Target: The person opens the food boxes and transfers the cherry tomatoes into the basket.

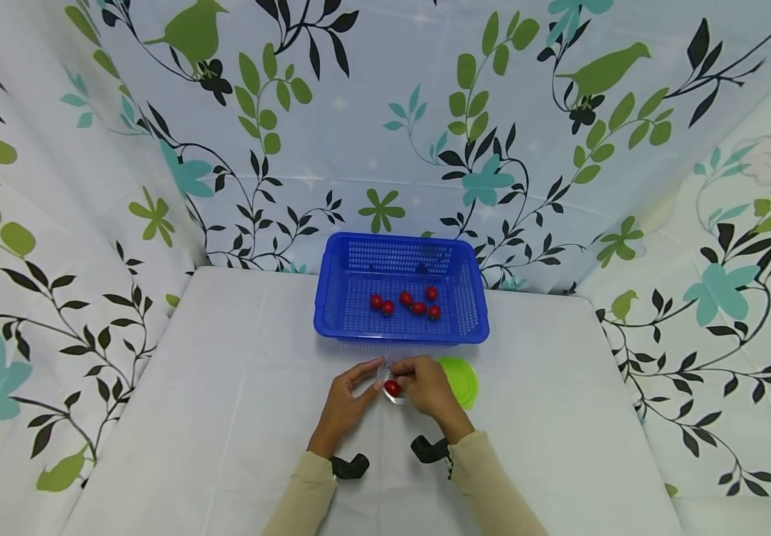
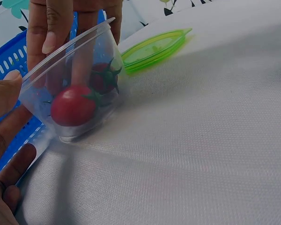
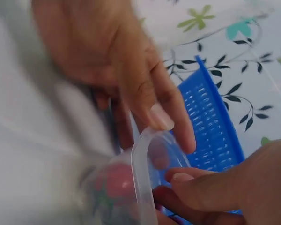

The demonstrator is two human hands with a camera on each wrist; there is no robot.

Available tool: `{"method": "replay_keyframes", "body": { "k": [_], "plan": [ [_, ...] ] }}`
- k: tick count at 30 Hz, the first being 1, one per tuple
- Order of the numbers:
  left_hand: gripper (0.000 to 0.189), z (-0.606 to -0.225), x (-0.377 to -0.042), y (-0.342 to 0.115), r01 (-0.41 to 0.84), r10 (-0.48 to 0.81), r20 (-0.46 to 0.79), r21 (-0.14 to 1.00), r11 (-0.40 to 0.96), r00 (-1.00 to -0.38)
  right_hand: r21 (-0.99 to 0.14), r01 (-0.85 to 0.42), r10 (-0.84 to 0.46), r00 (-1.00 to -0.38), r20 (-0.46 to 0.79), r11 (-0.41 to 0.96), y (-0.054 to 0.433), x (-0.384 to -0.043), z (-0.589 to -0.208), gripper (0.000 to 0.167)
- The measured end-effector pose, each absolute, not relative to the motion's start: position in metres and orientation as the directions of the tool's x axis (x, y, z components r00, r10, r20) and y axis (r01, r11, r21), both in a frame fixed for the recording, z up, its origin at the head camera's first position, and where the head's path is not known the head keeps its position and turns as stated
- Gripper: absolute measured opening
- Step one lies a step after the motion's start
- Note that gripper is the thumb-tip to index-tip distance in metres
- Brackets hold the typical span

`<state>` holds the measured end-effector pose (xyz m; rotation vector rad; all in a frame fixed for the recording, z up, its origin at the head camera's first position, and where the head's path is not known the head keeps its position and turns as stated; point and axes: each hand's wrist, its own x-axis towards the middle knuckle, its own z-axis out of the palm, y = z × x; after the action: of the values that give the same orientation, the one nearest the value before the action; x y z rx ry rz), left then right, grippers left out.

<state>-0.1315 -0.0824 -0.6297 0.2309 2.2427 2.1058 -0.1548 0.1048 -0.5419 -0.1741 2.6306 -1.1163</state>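
Note:
A small clear plastic cup [image 2: 70,61] stands tilted on the white cloth. My left hand [image 1: 348,402] holds it by the rim, the thumb on the edge and fingers along the outside. Inside lie a red cherry tomato [image 2: 74,105] and a second cherry tomato [image 2: 103,78] behind it, both with green stems. My right hand [image 1: 426,385] reaches over the rim with its fingers down in the cup, close to the tomatoes. Whether those fingertips pinch a tomato is hidden. Beside the right hand a round green lid [image 1: 461,381] lies on the cloth.
Just beyond the hands stands a blue plastic basket [image 1: 399,336] with several cherry tomatoes [image 1: 419,307] in it. White cloth [image 1: 278,372] covers the table. A patterned curtain [image 1: 365,164] hangs behind and at both sides.

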Motion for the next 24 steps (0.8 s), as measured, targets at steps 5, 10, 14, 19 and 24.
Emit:
{"method": "replay_keyframes", "body": {
  "k": [5, 10, 14, 19, 24],
  "plan": [
    [0.044, -0.628, -0.131, -0.082, 0.067, 0.142, 0.057, 0.996, 0.065, -0.988, -0.598, -0.086, -0.257, -0.944, -0.206, 0.797, 0.101, -0.153, -0.535, 0.02],
    [0.044, -0.627, -0.131, -0.082, 0.068, 0.147, 0.058, 0.996, 0.065, -0.987, -0.593, -0.098, -0.284, -0.931, -0.228, 0.8, 0.098, -0.153, -0.541, 0.021],
    [0.044, -0.628, -0.13, -0.083, 0.06, 0.147, 0.048, 0.996, 0.073, -0.988, -0.693, -0.04, -0.25, -0.946, -0.206, 0.72, 0.099, -0.152, -0.549, 0.023],
    [0.045, -0.628, -0.13, -0.084, 0.054, 0.142, 0.043, 0.996, 0.076, -0.989, -0.788, -0.026, -0.226, -0.963, -0.145, 0.615, 0.1, -0.152, -0.552, 0.023],
    [0.045, -0.627, -0.129, -0.084, 0.038, 0.149, 0.028, 0.997, 0.067, -0.988, -0.797, -0.023, -0.181, -0.978, -0.108, 0.603, 0.098, -0.15, -0.555, 0.024]
  ]
}}
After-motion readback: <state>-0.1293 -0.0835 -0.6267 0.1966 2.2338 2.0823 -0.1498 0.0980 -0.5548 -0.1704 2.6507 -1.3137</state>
